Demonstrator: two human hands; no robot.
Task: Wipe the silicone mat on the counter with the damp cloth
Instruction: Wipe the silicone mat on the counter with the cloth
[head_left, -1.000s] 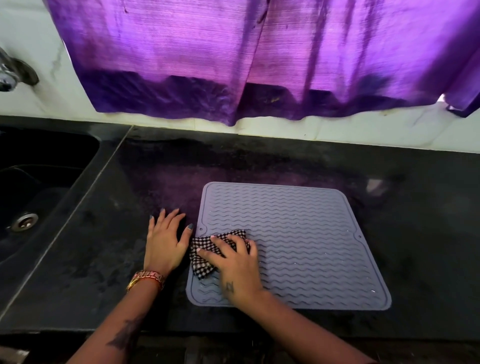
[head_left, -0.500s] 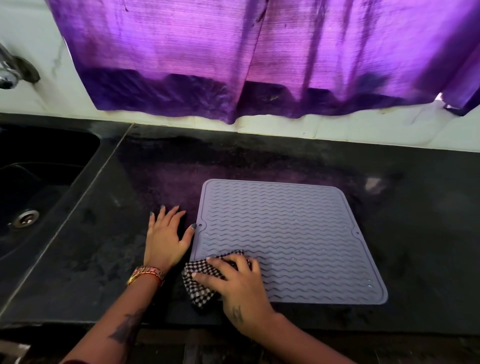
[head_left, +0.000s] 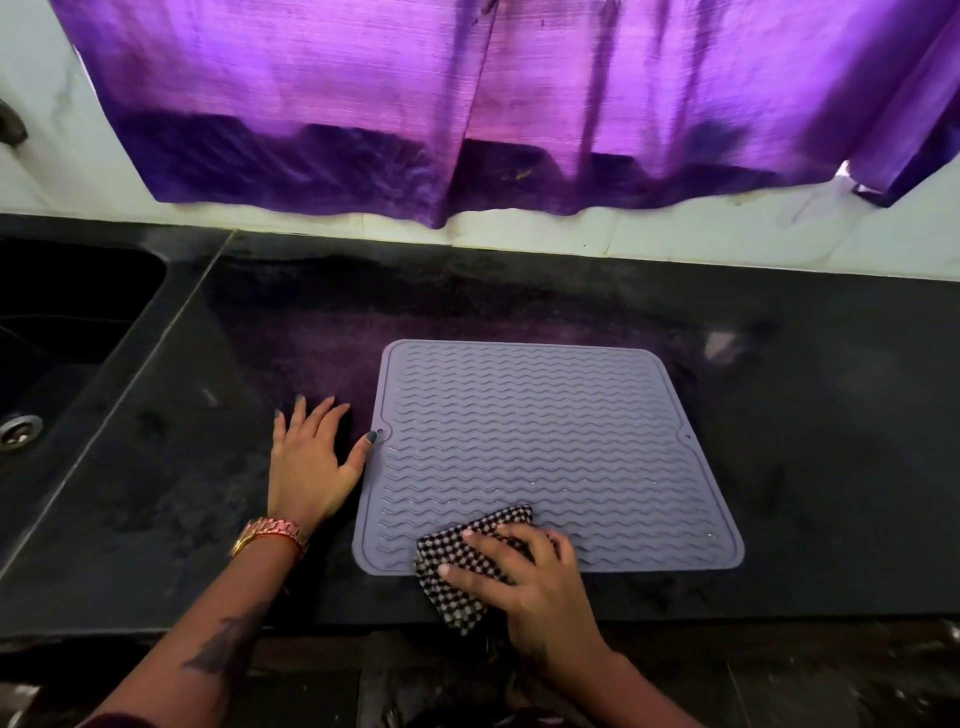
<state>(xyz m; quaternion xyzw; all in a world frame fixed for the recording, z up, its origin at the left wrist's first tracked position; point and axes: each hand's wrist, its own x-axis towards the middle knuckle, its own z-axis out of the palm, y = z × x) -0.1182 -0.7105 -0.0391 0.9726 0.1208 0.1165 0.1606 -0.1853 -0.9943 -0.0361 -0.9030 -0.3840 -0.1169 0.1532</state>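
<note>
Both hands sit low in the head view, and I read them from there. My right hand (head_left: 535, 587) presses flat on the damp cloth (head_left: 470, 566), fingers spread over the black-and-white checked fabric rather than curled around it, so it is pinning the cloth down, not clenching it. That cloth lies across the lower left corner of the silicone mat (head_left: 545, 447), part of it on the mat and part hanging past the mat's near edge onto the table (head_left: 831, 441). My left hand (head_left: 311, 457) is released and holds nothing; it rests palm down on the table just left of the mat, fingers fanned, with the thumb tip touching the mat's left edge beside a small hole in the rim. A gold bracelet (head_left: 267, 535) circles that wrist, and a dark tattoo shows on the forearm below it.

I see the mat lying flat in the centre of the frame, grey-lilac with wavy ridges and rounded corners, on a dark, glossy table. At the left of the frame a black sink (head_left: 78, 312) is sunk into the table, its metal drain (head_left: 18, 428) near the left edge. Across the top a purple curtain (head_left: 467, 104) hangs in front of a pale wall, its hem ending just above the table's back edge.
</note>
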